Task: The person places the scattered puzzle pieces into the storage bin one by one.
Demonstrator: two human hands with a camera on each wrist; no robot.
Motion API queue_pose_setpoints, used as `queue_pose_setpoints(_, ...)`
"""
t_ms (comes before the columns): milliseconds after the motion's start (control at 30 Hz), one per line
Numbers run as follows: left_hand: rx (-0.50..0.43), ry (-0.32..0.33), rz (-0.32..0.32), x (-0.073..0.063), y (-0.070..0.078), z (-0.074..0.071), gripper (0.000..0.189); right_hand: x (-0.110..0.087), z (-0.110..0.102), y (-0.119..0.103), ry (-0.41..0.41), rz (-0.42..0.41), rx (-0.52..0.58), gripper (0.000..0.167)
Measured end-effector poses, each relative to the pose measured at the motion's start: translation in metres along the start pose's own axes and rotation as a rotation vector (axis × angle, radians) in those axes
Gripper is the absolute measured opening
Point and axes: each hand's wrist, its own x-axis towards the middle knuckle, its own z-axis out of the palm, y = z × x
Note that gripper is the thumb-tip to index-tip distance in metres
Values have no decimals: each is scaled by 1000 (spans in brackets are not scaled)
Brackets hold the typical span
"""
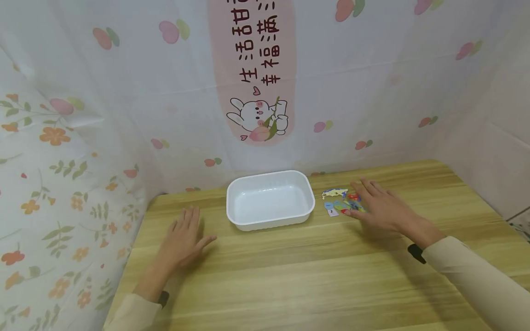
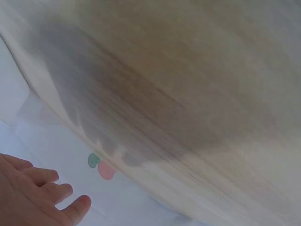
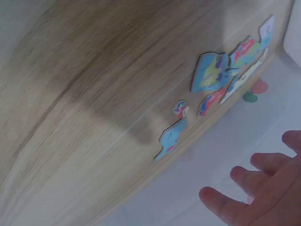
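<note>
My left hand (image 1: pixel 180 241) hovers over the left part of the table, fingers spread and holding nothing. In the left wrist view that hand (image 2: pixel 40 195) shows bare fingertips, its shadow falling on the wood. My right hand (image 1: pixel 383 209) is above several flat, colourful jigsaw-like pieces (image 1: pixel 334 193), partly hiding them from the head camera. The right wrist view shows more of them: a blue and yellow piece (image 3: pixel 205 75), a small round one (image 3: pixel 181 109) and a light-blue one (image 3: pixel 171 135). Nothing is between the loosely spread fingers of the right hand (image 3: pixel 268 188).
A white rectangular tub (image 1: pixel 271 223) stands between the hands near the back edge of the wooden table (image 1: pixel 265 280). Behind it hangs a white printed curtain (image 1: pixel 352 101), with a flowered cloth (image 1: pixel 62 184) along the left side.
</note>
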Motion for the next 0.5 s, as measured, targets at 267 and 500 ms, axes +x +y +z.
queue_pose_setpoints(267, -103, -33, -107, 7, 7, -11, 90, 7, -8, -2, -46, 50, 190, 90)
queue_pose_setpoints(500, -304, -79, -187, 13, 16, -24, 94, 13, -14, -11, -52, 96, 335, 89)
